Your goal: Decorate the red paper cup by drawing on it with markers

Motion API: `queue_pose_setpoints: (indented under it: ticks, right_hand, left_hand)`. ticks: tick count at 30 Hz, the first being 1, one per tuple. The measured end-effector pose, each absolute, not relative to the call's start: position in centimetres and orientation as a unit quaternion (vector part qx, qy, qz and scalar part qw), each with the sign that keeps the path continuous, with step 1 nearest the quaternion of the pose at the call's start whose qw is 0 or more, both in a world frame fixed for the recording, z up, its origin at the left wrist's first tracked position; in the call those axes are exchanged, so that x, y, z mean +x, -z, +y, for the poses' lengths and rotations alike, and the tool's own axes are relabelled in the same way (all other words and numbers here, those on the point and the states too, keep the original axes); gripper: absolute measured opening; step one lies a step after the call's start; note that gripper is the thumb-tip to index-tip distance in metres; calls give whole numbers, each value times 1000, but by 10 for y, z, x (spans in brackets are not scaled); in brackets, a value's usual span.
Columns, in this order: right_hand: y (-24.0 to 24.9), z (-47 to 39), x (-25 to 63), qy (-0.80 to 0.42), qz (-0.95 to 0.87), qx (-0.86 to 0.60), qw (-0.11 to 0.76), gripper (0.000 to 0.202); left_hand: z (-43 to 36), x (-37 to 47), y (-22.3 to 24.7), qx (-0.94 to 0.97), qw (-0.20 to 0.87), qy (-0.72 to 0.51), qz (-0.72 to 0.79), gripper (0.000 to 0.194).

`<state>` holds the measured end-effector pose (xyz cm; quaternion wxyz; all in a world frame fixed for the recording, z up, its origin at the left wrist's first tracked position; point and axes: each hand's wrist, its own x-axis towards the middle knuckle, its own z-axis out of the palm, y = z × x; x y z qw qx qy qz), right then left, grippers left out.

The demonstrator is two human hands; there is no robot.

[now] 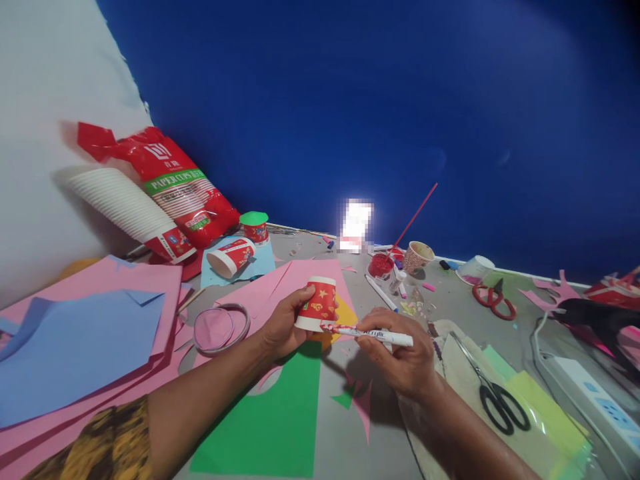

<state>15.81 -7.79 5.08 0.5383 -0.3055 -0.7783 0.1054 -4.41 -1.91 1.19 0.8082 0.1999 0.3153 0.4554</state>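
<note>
A deep blue backing (pixel 300 100) (wall or panel, it is hard to say which) fills most of the view behind the grey tabletop (pixel 337 447), with a thin pale strip (pixel 540 282) along its foot. At left it meets a whitish wall (pixel 45 67) in a ragged, slanting edge. Soft light brightens the blue's upper right.

We work from a grey table (pixel 337 443). On its near side we find a green sheet (pixel 265 433) and, to the right of that, a pink offcut (pixel 365 412). Farther back we locate a light blue sheet (pixel 263 263) at left, then a red paint container (pixel 381 267), a patterned cup (pixel 418 259) and red-handled scissors (pixel 494 305). At right we identify a beige cloth (pixel 451 360) and a white power strip (pixel 583 383).
</note>
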Motion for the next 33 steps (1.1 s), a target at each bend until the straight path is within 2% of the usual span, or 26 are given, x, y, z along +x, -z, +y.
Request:
queue_pose_setpoints:
  ticks: [9,33]
  right_hand:
    - [-54,-76,157,-87,-769,-331,539,10]
    - [-57,-78,158,-124,-781,-313,526,12]
  left_hand:
    - [-19,-43,-10,187,808,-463,313,22]
    - [-20,-42,-11,214,800,-475,297,22]
